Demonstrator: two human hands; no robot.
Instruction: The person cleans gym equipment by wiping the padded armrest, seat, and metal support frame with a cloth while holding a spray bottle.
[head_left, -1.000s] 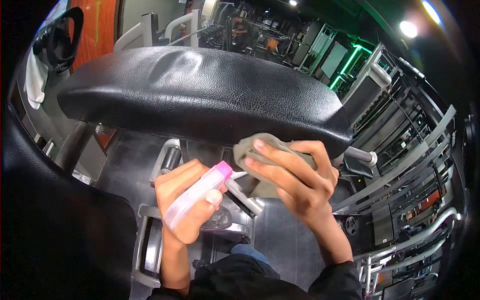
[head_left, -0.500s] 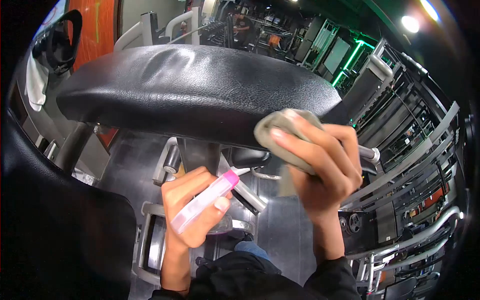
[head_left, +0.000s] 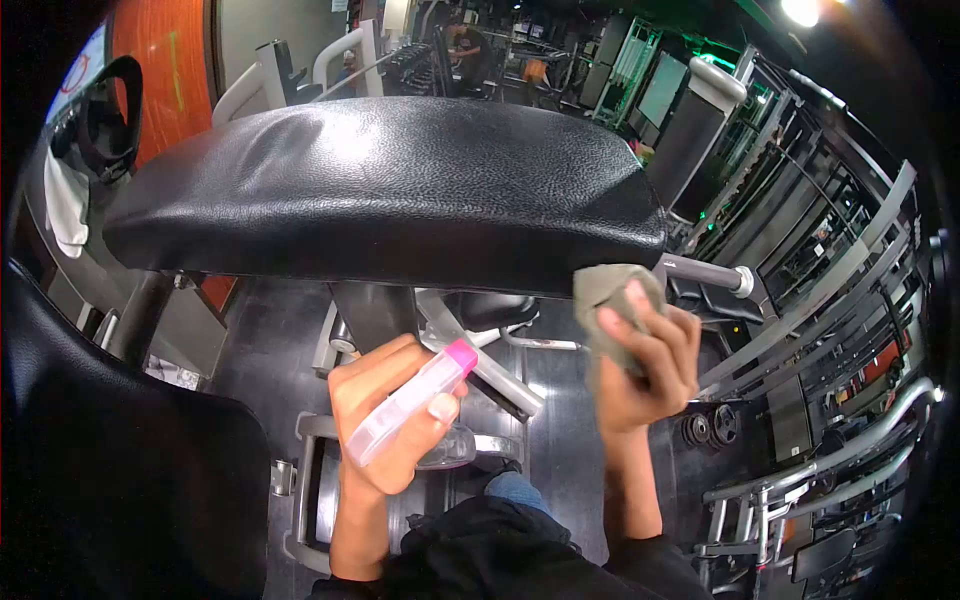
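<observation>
A spray bottle (head_left: 412,404) with a white trigger head and pink nozzle is gripped in my left hand (head_left: 385,415); part of its clear body shows below the fingers. My right hand (head_left: 650,365) has its fingers closed on a bunched grey-green cloth (head_left: 618,290). The cloth is right by the lower right end of a black padded cushion (head_left: 400,180), overlapping its edge in this view. Bright reflections lie on the cushion's leathery top, which spans the view in front of both hands.
Another black pad (head_left: 130,470) fills the lower left. Below the cushion are grey metal frame parts (head_left: 490,375). Gym machines with silver rails (head_left: 840,450) line the right, near weight plates (head_left: 715,425) on the floor. A white towel (head_left: 66,205) hangs at left. A person (head_left: 468,50) is far back.
My right hand and the cloth have moved down and slightly right, from the cushion's front face to its lower right edge. My left hand keeps the spray bottle in nearly the same place.
</observation>
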